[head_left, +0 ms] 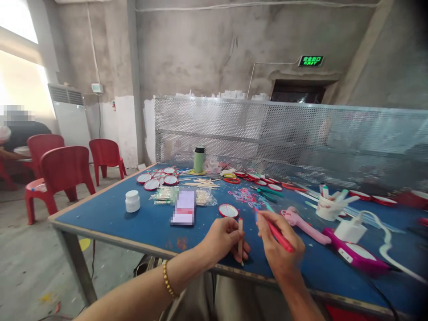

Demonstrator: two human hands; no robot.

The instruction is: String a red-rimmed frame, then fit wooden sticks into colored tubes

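blue worktable [110,214] in a bare concrete room. left hand [222,238] pinches a thin wooden stick [240,240] upright at the near edge; it looks light and snappable, best held mid-length. right hand [279,249] grips what seems a red pen [279,236].

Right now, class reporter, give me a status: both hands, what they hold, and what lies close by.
Left hand grips upright wooden stick. Right hand holds red pen. Round red-rimmed disc lies just beyond, on blue table.

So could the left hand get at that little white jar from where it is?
Probably yes: the left hand holds only a thin wooden stick, and the blue tabletop between it and the white jar looks bare, though it's a stretch.
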